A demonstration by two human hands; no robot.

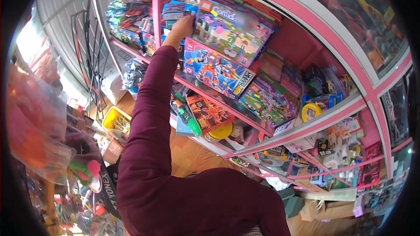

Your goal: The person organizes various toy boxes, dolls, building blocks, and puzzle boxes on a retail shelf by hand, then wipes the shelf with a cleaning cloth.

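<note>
My left hand reaches up to the shelf at the end of a long maroon sleeve. Its fingers are closed at the left edge of a purple toy building-set box, partly hidden from me. That box leans with its picture side toward me. Directly below it rests a pink-and-blue building-set box with a red robot figure on it. Small blue boxes stand just behind and left of my hand. My right hand is out of view; only the sleeve on that side shows at the bottom.
Pink-framed glass shelving curves along the right, packed with toys. A second purple box lies further right. Lower down are a red box and a green toy. A yellow basket and bagged goods stand left.
</note>
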